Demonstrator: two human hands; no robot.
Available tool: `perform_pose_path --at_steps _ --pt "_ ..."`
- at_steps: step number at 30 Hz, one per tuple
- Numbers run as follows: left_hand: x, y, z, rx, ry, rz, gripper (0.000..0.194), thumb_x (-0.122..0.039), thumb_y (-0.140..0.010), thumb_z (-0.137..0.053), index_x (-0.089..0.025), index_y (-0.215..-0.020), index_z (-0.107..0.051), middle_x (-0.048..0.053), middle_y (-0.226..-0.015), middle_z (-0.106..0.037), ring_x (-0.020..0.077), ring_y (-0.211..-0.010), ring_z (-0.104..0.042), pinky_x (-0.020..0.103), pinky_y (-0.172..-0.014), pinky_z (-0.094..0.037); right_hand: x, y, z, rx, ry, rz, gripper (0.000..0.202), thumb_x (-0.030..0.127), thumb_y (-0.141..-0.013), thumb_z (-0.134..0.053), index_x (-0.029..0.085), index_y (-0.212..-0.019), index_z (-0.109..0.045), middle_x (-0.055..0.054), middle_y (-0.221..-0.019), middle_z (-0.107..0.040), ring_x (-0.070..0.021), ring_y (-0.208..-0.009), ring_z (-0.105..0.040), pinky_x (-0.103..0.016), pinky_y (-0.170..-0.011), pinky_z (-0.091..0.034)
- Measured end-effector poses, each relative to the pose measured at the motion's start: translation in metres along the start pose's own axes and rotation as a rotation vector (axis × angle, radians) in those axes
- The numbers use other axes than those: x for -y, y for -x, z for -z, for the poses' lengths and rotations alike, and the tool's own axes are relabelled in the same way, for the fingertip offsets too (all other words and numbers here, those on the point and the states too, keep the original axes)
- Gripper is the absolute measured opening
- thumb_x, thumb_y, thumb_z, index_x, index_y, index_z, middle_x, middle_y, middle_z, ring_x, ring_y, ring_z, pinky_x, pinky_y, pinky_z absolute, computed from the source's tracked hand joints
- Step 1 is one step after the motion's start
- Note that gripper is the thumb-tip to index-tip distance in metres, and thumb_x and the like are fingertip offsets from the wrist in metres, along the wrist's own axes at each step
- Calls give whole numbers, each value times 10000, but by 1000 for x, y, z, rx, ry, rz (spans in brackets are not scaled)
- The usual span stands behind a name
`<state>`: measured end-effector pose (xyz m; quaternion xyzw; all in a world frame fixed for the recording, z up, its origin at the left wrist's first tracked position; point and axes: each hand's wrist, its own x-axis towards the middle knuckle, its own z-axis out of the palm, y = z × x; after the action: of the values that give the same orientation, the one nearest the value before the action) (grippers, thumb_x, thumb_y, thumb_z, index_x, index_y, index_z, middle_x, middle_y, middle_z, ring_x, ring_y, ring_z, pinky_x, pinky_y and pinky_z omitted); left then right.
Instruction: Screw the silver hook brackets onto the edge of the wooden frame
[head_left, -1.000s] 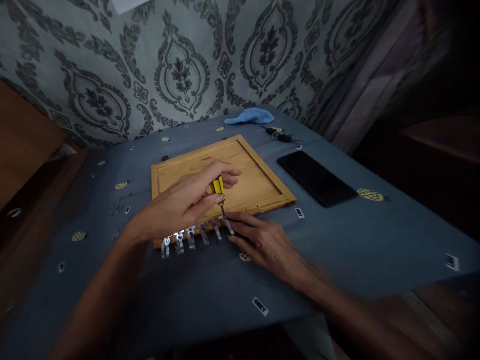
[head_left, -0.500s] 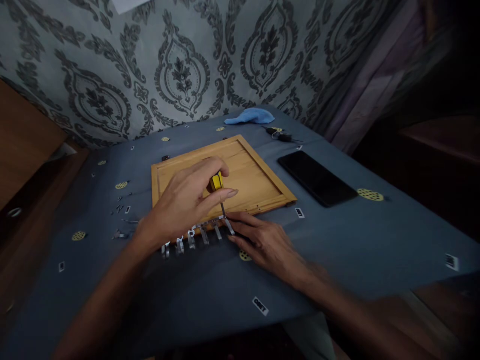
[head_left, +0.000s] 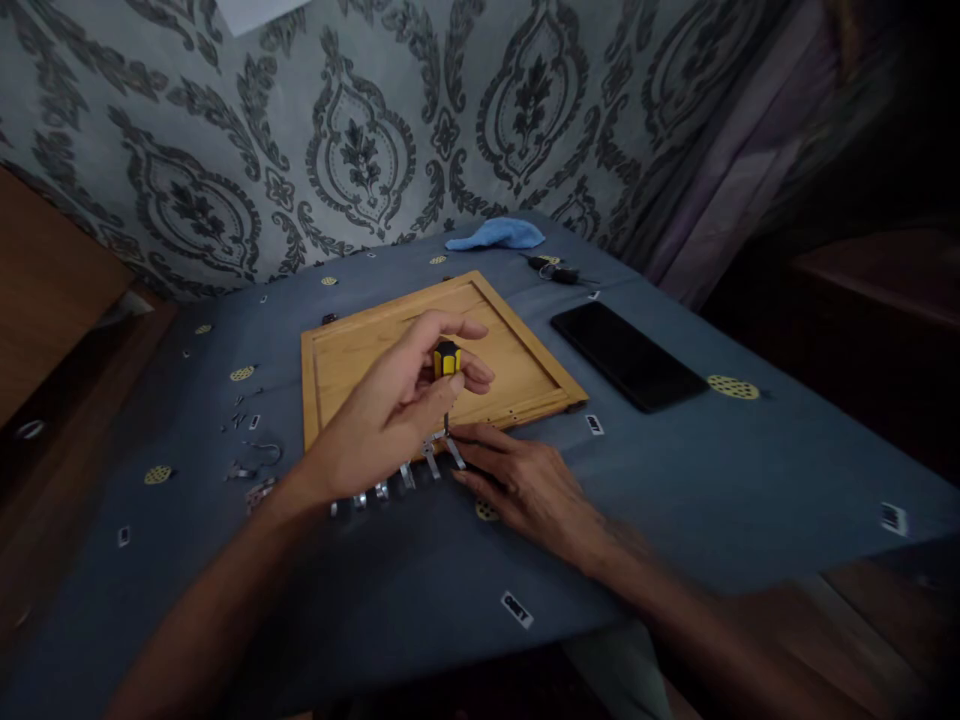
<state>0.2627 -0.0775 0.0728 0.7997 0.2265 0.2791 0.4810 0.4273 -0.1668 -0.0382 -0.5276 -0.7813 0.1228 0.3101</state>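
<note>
Left hand (head_left: pixel 397 405) has uncurled some fingers, loosely gripping the yellow-black screwdriver (head_left: pixel 447 360), shaft down beside the right hand (head_left: pixel 529 482), which touches the end metal hook (head_left: pixel 456 456), pinch unclear; the wooden panel (head_left: pixel 517 350) lies beneath the left hand.

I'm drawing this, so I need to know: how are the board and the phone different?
The board is yellowish wood; the phone is black. The board is bigger; the phone is narrower. The board has metal pieces along its near edge and the left hand over it; the phone lies untouched. Both lie flat on the table.
</note>
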Motion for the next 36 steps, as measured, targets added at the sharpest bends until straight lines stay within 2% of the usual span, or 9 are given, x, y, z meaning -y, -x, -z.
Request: perform_pose_path --at_steps 4,7,10,12,16,20,27,32,36 --pt "10 -8 -25 -256 84 0 154 -297 -972 -590 -228 -1107 -565 2 -884 -573 127 -772 -577 272 -740 -543 0 0 1 17 -14 -8 271 218 -1015 -581 215 -1246 -723 -94 -1328 -716 -245 -1030 -764 -357 -813 -647" --pt "17 -22 -35 -413 255 56 260 -429 -918 -671 -229 -901 -506 -64 -663 -433 81 -527 -370 224 -504 -392 1 0 1 6 -13 -1 287 215 -1011 -586 215 -1268 -715 -87 -1337 -714 -244 -1063 -754 -358 -851 -641" --pt "17 -33 -31 -260 373 100 392 -544 -882 -691 -241 -850 -446 -124 -521 -266 73 -438 -214 226 -433 -246 1 0 0 11 -5 -1 275 197 -999 -597 197 -1244 -722 -93 -1338 -713 -252 -1066 -754 -370 -860 -642" --pt "14 -32 -24 -157 293 77 391 -587 -913 -639 -241 -871 -460 -112 -523 -321 90 -451 -299 240 -464 -302 0 0 0 16 1 -2 266 195 -999 -598 190 -1232 -726 -98 -1340 -711 -259 -1059 -757 -380 -841 -649" --pt "3 -22 -7 -160 -313 -6 299 -504 -985 -558 -221 -895 -517 -7 -772 -578 149 -680 -535 292 -643 -400 0 0 -1 5 3 9 276 192 -995 -608 201 -1245 -723 -93 -1323 -721 -252 -1053 -760 -373 -826 -652" --pt "-4 -14 3 -222 -774 19 293 -452 -940 -643 -229 -826 -491 -43 -626 -469 160 -589 -451 292 -592 -286 -2 0 -2 -3 5 16 261 193 -1001 -605 185 -1233 -724 -97 -1331 -718 -258 -1073 -755 -382 -849 -648" --pt "-13 -8 3 -198 -945 26 100 -284 -963 -599 -216 -918 -542 -41 -630 -503 176 -634 -523 274 -585 -272 -4 1 -4 -15 16 34 245 222 -1011 -600 188 -1217 -728 -106 -1321 -722 -247 -1045 -762 -346 -828 -642" --pt "-19 -6 3 -131 -962 17 43 -236 -977 -561 -208 -950 -541 -88 -537 -410 144 -481 -432 272 -563 -262 -4 1 -3 -14 -10 32 248 209 -1016 -584 190 -1221 -721 -108 -1323 -716 -250 -1056 -757 -362 -829 -643" --pt "-22 -5 5 -97 -951 5 19 -202 -975 -533 -206 -989 -521 -91 -555 -448 137 -466 -437 268 -552 -266 -3 1 -1 -25 -26 43 259 210 -1016 -584 190 -1235 -722 -110 -1316 -718 -253 -1065 -753 -373 -838 -644"
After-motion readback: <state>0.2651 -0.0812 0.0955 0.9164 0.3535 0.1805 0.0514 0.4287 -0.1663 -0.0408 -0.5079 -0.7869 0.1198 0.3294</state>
